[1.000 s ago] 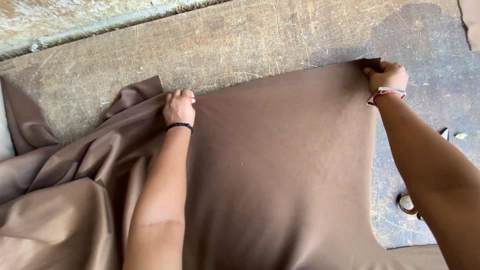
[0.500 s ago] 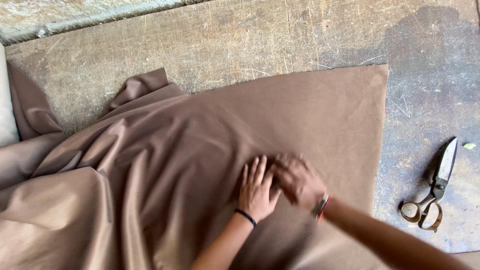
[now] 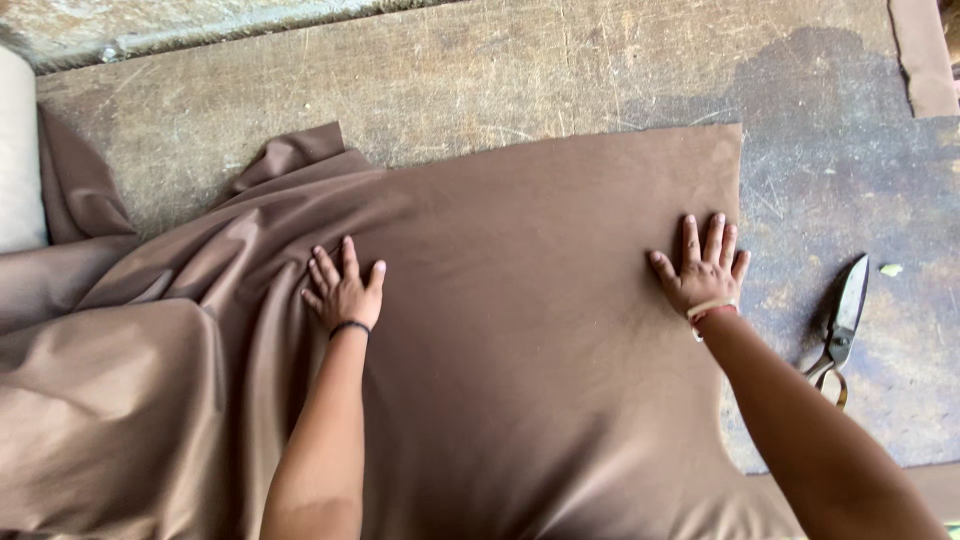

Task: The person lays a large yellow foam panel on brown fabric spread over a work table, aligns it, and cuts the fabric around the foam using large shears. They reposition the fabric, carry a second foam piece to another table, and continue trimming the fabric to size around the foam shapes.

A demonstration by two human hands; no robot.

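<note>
Brown fabric (image 3: 520, 330) lies spread over a scarred, stained wooden table (image 3: 500, 70); all places below are given relative to the fabric.

Hands: left hand (image 3: 343, 290) rests flat, fingers spread, palm down near the fabric's middle, just where smooth cloth meets the rumpled part. Right hand (image 3: 703, 268) is also flat and spread, pressing on the fabric just inside its right edge. Neither hand grips anything. A dark band sits on the left wrist, a red-and-pale band on the right.

Handling, judged: the cloth looks soft, limp and light, with a slight sheen; it drapes into deep folds on its left side and would likely slide and wrinkle under a push. No stiffness to lift by. The best hold would seem to be a pinch at the straight far edge or the far-right corner, or flat palms as now.

Edges: far and right edges run straight and lie flat. Left portion is bunched, one fold peaking at the far-left. Near side runs out of view.

Room: bare table beyond the far edge and to the right. Large scissors (image 3: 842, 325) lie closed on the table just right of the fabric, near the right wrist. A pale roll (image 3: 20, 160) sits at far left; a strip of similar brown cloth (image 3: 925, 55) at the far-right corner of the view.
</note>
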